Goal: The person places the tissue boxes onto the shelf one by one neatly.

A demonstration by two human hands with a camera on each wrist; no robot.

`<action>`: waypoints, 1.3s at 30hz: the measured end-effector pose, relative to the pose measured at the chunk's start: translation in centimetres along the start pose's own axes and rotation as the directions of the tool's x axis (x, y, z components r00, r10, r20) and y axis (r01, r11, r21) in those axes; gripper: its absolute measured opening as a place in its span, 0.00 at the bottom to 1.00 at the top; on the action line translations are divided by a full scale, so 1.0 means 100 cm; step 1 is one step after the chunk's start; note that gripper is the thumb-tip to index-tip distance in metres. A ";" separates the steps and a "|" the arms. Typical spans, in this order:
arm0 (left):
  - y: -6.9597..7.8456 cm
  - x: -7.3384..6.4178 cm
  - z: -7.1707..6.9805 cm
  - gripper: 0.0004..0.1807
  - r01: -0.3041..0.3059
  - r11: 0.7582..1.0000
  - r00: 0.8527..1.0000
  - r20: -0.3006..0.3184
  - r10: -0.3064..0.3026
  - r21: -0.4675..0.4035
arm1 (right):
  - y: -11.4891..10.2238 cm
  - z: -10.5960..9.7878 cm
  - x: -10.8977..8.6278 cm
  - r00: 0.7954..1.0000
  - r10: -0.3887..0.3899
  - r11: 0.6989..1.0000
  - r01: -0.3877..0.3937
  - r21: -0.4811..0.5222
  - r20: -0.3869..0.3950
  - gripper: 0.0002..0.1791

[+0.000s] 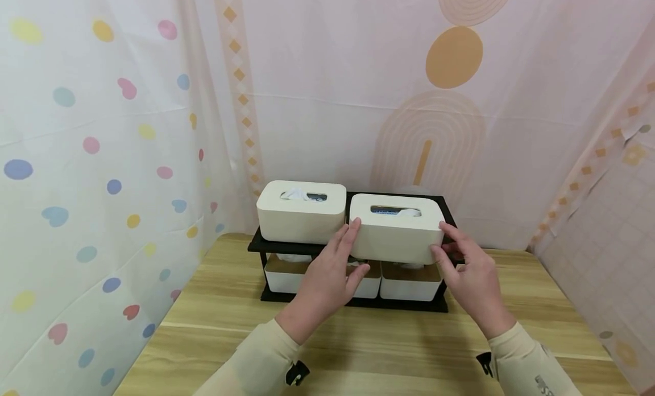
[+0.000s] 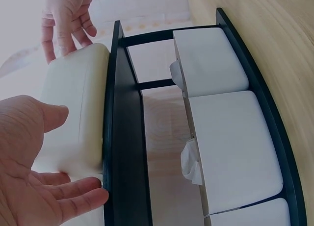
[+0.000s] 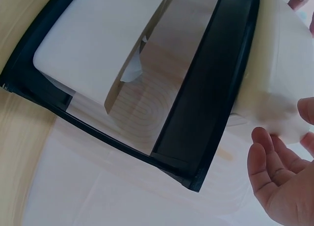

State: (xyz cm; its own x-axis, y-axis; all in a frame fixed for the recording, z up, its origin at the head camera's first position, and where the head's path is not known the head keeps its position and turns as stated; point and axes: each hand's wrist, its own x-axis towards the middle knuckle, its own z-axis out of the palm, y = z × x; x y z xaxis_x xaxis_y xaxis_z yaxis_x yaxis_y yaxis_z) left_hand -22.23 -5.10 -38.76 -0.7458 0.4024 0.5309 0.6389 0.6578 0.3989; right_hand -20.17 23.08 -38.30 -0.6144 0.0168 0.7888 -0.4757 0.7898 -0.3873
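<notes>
A cream tissue box (image 1: 396,239) with a slot in its lid stands on the right half of the black two-tier rack's (image 1: 302,248) top shelf. Against its left end lie the fingertips of my left hand (image 1: 330,271), fingers fairly straight and thumb held apart below. My right hand (image 1: 473,276) is at the opposite end, its thumb by the front corner and fingers along the side. In the right wrist view, the right fingertips (image 3: 262,138) show at the end of the box, loosely bent. A second cream tissue box (image 1: 302,222) stands on the left half of that shelf.
Three white tissue boxes with brown tops, one of them at the right (image 1: 411,288), line the lower shelf. The rack stands on a wood-grain table (image 1: 358,350). Patterned curtains (image 1: 327,140) hang close behind it and on both sides.
</notes>
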 end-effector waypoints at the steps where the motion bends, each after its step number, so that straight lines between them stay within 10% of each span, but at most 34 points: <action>1: 0.000 0.000 0.000 0.47 0.000 1.000 1.000 0.001 0.000 0.004 | 0.000 0.000 -0.001 1.000 0.000 1.000 0.000 -0.003 0.008 0.31; 39: -0.004 0.009 0.000 0.51 0.031 0.995 0.999 0.018 -0.033 0.097 | 0.000 0.001 -0.003 0.992 0.033 0.999 -0.028 -0.047 0.123 0.39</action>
State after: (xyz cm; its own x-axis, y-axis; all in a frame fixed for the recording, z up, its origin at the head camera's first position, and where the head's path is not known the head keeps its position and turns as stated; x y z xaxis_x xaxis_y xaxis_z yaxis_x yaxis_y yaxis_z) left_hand -23.15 -5.00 -38.44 -0.7696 0.3924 0.5037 0.5943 0.7286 0.3405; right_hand -20.04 23.03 -38.58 -0.7029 -0.0329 0.7105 -0.4287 0.8167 -0.3862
